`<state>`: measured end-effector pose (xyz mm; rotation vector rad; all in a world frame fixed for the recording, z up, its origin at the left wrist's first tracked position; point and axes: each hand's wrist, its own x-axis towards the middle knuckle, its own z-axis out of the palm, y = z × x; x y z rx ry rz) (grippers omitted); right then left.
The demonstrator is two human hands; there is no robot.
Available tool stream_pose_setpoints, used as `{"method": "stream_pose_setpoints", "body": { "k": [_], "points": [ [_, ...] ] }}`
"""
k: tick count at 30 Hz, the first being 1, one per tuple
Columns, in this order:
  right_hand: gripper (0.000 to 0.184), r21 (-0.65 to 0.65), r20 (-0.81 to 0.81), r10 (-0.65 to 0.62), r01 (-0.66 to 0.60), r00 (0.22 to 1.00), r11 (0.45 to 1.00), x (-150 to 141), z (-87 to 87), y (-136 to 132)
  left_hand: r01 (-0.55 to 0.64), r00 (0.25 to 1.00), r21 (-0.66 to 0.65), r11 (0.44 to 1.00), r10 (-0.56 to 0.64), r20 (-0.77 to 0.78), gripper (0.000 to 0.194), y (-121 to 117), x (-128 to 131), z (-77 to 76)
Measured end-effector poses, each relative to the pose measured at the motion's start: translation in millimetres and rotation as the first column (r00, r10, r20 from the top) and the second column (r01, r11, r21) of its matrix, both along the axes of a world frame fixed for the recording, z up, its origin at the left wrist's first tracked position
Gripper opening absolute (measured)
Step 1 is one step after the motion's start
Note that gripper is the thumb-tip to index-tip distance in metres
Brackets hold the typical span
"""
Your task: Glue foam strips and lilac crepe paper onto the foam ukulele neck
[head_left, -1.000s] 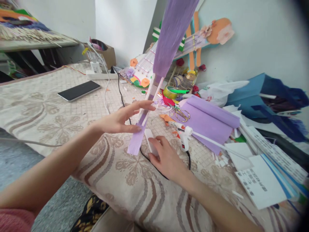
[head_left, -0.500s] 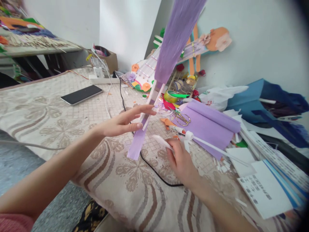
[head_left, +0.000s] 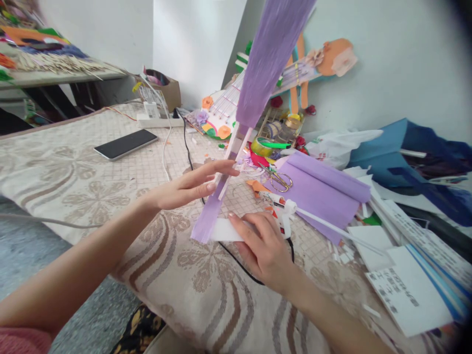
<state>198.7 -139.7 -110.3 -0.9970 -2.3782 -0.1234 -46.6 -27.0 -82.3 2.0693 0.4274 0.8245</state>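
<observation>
My left hand (head_left: 195, 183) grips a narrow white-edged frame (head_left: 233, 147) between thumb and fingers. Long purple crepe paper (head_left: 271, 59) fans upward from the frame's top, and a short purple paper tail (head_left: 206, 219) hangs from its lower end. In my right hand (head_left: 263, 246) is a flat white strip (head_left: 225, 229), held by its right part. The strip's left end meets the paper tail; whether it lies under it I cannot tell. Just beyond the right hand lies a white hot glue gun (head_left: 285, 216), a white glue stick (head_left: 332, 226) sticking out of its back.
Gold-handled scissors (head_left: 280, 181) rest on a purple paper roll (head_left: 320, 191). A phone (head_left: 126, 144) lies left, near a power strip (head_left: 160, 121). White card pieces (head_left: 409, 290) and a blue bag (head_left: 383, 152) stand right. A black cable (head_left: 239, 265) crosses the patterned cloth.
My right hand has brought the white strip left and down, flat against the purple tail. The left hand and the frame have hardly moved.
</observation>
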Motion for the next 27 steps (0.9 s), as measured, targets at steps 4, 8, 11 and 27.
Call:
{"method": "stream_pose_setpoints", "body": {
  "k": [4, 8, 11, 27],
  "points": [
    [0.046, -0.015, -0.096, -0.031, 0.03, 0.995, 0.999, -2.9, -2.5, 5.8, 0.004, 1.0, -0.017, 1.0, -0.004, -0.002, 0.052, -0.8, -1.7, -0.9],
    [0.042, -0.059, -0.183, -0.016, 0.005, 0.983, 0.998, -3.4, -3.2, 9.8, 0.009, 1.0, -0.035, 0.999, -0.009, 0.002, 0.053, 0.2, -2.6, -2.4],
    [0.041, -0.059, -0.199, 0.001, -0.013, 0.98, 0.998, -3.4, -2.3, 12.1, 0.013, 1.0, -0.031, 0.999, -0.013, 0.005, 0.053, 1.2, -2.4, -3.2],
    [0.038, -0.081, -0.233, -0.027, 0.008, 0.972, 0.997, -0.9, -6.5, 26.7, 0.002, 1.0, -0.048, 0.999, -0.001, 0.008, 0.053, -1.5, -1.7, -2.9]
  ]
}}
